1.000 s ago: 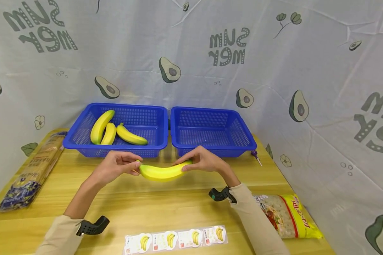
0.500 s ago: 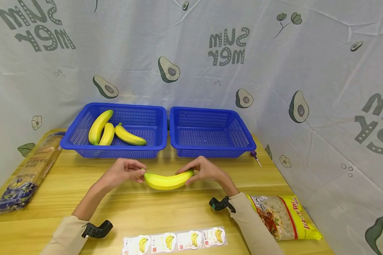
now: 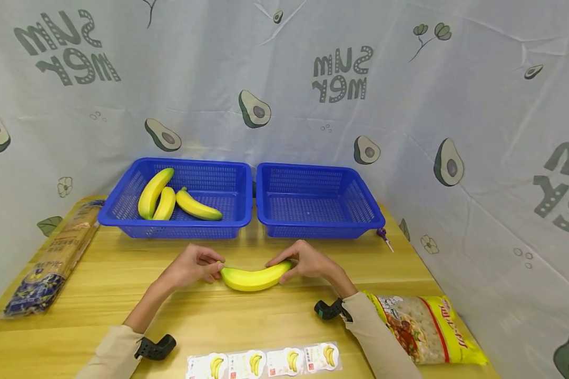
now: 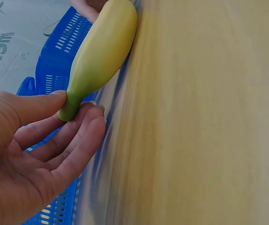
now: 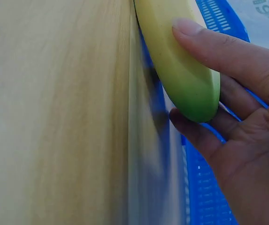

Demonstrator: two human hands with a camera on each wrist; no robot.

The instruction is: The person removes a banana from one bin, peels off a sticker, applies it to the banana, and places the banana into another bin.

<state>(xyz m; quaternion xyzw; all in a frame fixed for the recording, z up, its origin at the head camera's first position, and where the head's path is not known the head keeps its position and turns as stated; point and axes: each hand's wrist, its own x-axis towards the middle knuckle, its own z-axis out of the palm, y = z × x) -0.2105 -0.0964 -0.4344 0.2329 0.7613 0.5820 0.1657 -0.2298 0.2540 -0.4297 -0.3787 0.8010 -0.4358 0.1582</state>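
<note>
A yellow banana (image 3: 252, 280) with greenish ends lies level between both hands, in front of the two baskets. My left hand (image 3: 196, 267) pinches its green stem between thumb and fingers, as the left wrist view shows the stem (image 4: 71, 105) up close. At the other end, my right hand (image 3: 308, 261) grips the blunt green tip (image 5: 202, 105), thumb on one side and fingers on the other. Behind, the left blue basket (image 3: 185, 230) holds three more bananas, one of them a curved banana (image 3: 196, 206). Whether the held banana touches the table is hard to tell.
A second blue basket (image 3: 320, 230) stands at back right, a lollipop (image 3: 384, 237) beside it. Packaged noodles (image 3: 52, 263) lie along the left edge. A yellow food bag (image 3: 422, 329) is by the right forearm. A strip of banana stickers (image 3: 265, 363) lies at the front.
Both hands have brought the banana down and nearer to me, slightly to the right, away from the baskets. The grip at both ends stays the same. The head view has shifted a little.
</note>
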